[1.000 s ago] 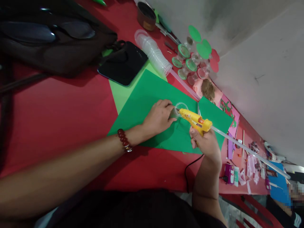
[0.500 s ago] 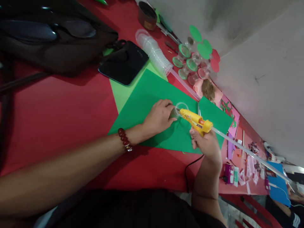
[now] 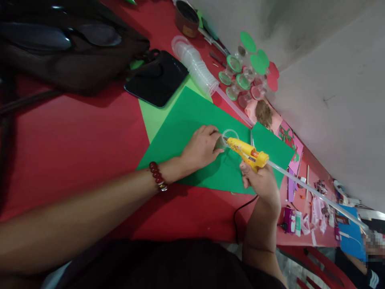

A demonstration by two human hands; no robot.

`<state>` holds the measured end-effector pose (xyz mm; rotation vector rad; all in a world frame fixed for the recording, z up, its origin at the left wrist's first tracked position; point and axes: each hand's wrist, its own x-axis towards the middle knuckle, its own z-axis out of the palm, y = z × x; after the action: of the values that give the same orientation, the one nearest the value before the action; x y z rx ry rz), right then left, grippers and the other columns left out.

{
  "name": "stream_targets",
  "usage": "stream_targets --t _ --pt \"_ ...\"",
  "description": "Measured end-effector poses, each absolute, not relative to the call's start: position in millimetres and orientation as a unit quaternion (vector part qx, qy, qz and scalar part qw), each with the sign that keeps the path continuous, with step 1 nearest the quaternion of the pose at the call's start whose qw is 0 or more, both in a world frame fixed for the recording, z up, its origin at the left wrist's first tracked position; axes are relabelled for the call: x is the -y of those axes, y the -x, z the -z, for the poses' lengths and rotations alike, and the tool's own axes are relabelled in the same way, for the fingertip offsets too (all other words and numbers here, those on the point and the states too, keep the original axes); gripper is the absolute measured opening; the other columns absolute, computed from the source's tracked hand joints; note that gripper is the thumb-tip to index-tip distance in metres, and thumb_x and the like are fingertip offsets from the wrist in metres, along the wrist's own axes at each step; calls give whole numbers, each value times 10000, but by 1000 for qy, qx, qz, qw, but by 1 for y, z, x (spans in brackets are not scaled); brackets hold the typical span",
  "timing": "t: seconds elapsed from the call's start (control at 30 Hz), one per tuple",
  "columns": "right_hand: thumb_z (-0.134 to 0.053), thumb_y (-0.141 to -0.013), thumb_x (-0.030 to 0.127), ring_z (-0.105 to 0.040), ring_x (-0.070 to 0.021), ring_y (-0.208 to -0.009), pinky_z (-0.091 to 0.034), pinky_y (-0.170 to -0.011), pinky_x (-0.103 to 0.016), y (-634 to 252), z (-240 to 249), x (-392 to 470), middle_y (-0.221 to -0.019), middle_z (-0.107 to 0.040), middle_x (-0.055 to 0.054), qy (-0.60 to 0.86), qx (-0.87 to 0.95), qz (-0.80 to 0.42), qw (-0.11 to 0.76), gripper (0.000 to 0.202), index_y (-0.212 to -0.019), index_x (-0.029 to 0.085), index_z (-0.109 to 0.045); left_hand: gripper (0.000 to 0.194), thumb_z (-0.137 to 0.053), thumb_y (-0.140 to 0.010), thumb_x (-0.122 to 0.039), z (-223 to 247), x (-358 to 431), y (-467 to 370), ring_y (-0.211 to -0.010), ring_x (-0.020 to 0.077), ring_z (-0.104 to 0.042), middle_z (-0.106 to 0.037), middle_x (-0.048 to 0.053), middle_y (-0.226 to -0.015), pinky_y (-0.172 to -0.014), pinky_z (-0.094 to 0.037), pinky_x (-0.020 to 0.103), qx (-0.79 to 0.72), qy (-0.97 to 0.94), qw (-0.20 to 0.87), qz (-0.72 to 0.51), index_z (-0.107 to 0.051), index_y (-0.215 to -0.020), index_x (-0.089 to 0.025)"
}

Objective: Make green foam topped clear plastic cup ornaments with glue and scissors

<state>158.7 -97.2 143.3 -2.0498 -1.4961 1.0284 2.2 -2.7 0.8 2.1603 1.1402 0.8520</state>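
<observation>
My left hand (image 3: 202,147) is closed around a small clear plastic cup (image 3: 231,134), steadying it on a dark green sheet (image 3: 177,124). In my right hand (image 3: 262,182) is a yellow hot glue gun (image 3: 247,152), with the fingers wrapped around its handle. Its nozzle points left and meets the cup's rim area; whether it touches the plastic I cannot tell. A long clear glue stick (image 3: 315,193) sticks out of the gun's back end. The black cord (image 3: 237,212) hangs below the right wrist.
Nested clear cups (image 3: 197,68) lie beside a black phone (image 3: 159,78) and a dark bag (image 3: 75,52). Cup pieces with green and red discs (image 3: 240,74) stand along the wall. A smaller green piece (image 3: 272,144) lies right of the gun. Another person's sleeve (image 3: 355,265) is at far right.
</observation>
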Motion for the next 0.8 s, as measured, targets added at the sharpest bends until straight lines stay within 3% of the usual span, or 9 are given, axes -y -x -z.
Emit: stream_targets --t 0.27,0.8 --pt "-635 -817 766 -531 -126 -377 -446 -466 -242 -160 -144 99 -389 -506 61 740 534 -367 181 547 -767 221 -642 389 -741 -882 -348 -4 1 0 -1199 387 -615 -665 216 -1291 -1049 -509 517 -421 -813 276 -292 -700 -1172 -92" --pt "-640 -823 755 -534 -125 -384 -473 -469 -238 -161 -149 101 -393 -513 48 736 545 -366 167 541 -702 228 -663 338 -728 -886 -336 -2 1 -1 -1172 368 -627 -679 187 -1278 -1032 -526 509 -421 -813 267 -302 -714 -1149 -124"
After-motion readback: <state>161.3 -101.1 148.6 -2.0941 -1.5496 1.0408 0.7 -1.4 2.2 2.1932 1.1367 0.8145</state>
